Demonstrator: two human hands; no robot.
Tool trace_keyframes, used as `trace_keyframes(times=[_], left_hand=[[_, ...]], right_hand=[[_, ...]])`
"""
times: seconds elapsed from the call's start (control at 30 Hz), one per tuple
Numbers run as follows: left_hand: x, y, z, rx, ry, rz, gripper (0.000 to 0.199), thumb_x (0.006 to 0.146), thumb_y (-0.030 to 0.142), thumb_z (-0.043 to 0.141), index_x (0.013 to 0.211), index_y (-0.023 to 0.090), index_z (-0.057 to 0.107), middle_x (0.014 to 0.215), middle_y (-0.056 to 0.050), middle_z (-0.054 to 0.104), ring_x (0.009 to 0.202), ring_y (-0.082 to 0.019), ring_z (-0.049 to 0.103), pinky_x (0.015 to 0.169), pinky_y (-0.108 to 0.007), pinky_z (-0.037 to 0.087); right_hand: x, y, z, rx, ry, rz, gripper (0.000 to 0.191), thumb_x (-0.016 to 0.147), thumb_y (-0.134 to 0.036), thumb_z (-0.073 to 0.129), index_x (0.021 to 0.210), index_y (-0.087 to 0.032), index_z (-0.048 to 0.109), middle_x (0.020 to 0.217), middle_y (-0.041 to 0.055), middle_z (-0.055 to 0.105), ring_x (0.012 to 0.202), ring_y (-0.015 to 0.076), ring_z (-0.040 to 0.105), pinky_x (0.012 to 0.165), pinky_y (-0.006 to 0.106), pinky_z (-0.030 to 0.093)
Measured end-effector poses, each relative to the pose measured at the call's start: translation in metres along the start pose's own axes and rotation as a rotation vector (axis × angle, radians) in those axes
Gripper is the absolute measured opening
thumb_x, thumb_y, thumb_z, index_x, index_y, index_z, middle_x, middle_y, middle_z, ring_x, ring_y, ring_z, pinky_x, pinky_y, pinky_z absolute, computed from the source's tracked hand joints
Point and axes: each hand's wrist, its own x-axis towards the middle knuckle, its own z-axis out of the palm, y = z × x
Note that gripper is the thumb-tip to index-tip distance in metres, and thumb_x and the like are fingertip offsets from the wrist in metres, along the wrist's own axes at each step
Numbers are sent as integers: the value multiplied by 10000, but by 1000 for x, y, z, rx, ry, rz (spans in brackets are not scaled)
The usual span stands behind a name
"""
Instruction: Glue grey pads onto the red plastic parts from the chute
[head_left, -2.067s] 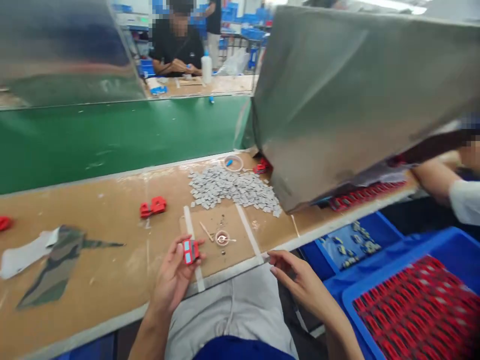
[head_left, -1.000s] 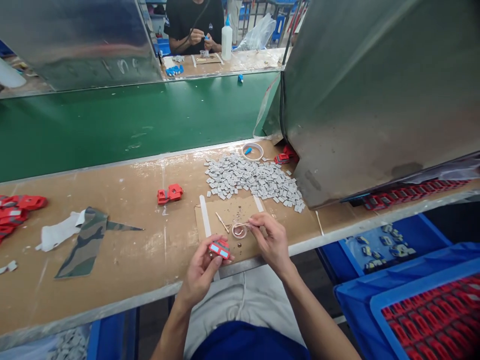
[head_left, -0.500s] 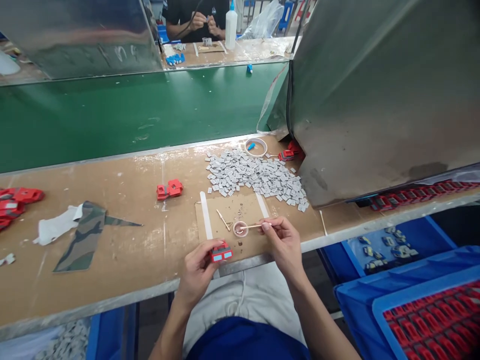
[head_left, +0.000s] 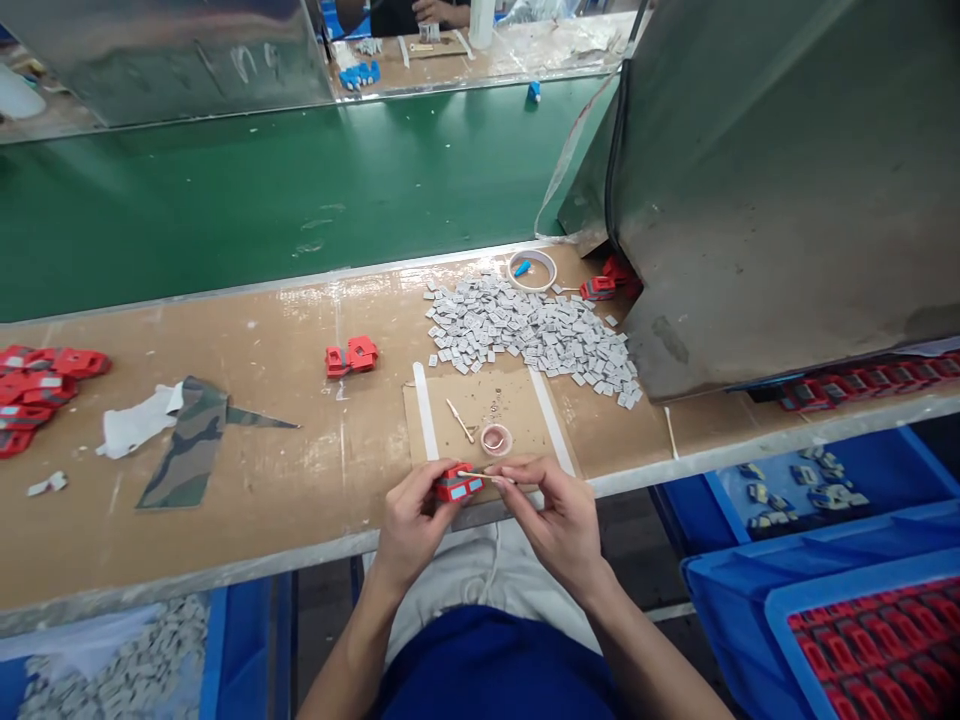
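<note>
A red toy vehicle part (head_left: 459, 484) with light blue windows is gripped by my left hand (head_left: 414, 515) near the table's front edge. My right hand (head_left: 553, 505) pinches a thin wooden stick (head_left: 480, 476), whose tip reaches the top of the red part. Just beyond my hands, a small round cup (head_left: 496, 440) of pinkish content stands on a cardboard sheet (head_left: 517, 395) held down with white tape. A short white stick (head_left: 460, 420) lies left of the cup. Many small grey tiles (head_left: 525, 325) are heaped behind the sheet.
Red parts (head_left: 352, 356) and camouflage cloth (head_left: 184, 450) lie on the left. A tape roll (head_left: 532, 270) rests behind the tiles. A metal housing (head_left: 780, 200) borders the right. Blue crates (head_left: 750, 590) stand below the table. Across the green belt (head_left: 300, 190), a person's hand (head_left: 433, 12) shows.
My right hand has brought the stick from the cup to the red part. My left hand still holds that part. The view has shifted, so the table appears higher in the picture.
</note>
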Motion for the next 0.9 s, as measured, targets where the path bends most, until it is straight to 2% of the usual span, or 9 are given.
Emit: trace_keyframes(times=[0.3, 0.47, 0.6, 0.73, 0.83, 0.9], left_hand=[[2, 3, -1, 47, 9, 43, 234, 927, 227, 722, 1159, 205, 717, 1057, -78, 797, 933, -198, 776, 824, -265, 635], [2, 4, -1, 14, 3, 8, 233, 925, 218, 711, 1158, 198, 722, 1076, -96, 797, 938, -212, 783, 801, -274, 648], [1, 3, -2, 11, 21, -21, 235, 898, 224, 732, 1131, 194, 736, 1034, -87, 799, 884, -205, 785, 762, -262, 651], [1, 3, -2, 5, 27, -38, 229, 889, 234, 729, 1112, 184, 743, 1018, -90, 806, 861, -208, 791, 741, -259, 658], [1, 3, -4, -2, 17, -54, 226, 902, 284, 729, 1105, 185, 744, 1019, -92, 812, 858, -213, 796, 732, -259, 662], [1, 0, -5, -10, 6, -62, 237, 910, 306, 728, 1117, 190, 741, 1030, -94, 813, 858, -215, 798, 725, -258, 665]], right_hand=[[1, 0, 0, -83, -14, -38, 156, 922, -82, 682, 937, -233, 647, 885, 35, 793, 840, 173, 791, 755, 234, 633], [0, -2, -1, -3, -25, 26, 146, 923, -94, 691, 945, -234, 658, 914, 35, 799, 862, 167, 790, 782, 237, 629], [-1, 8, -16, 31, 71, 106, 113, 950, -135, 681, 986, -242, 685, 942, 37, 787, 907, 170, 769, 822, 274, 621], [3, 24, -24, -75, 193, 105, 60, 961, -182, 680, 962, -239, 697, 926, 41, 746, 919, 176, 722, 824, 300, 588], [4, 33, -19, -141, 131, 103, 43, 977, -240, 659, 951, -229, 691, 941, 56, 723, 894, 187, 698, 791, 315, 576], [6, 37, -16, -170, 40, 93, 150, 980, -278, 649, 1118, -224, 674, 1061, 86, 722, 928, 200, 694, 801, 335, 583]])
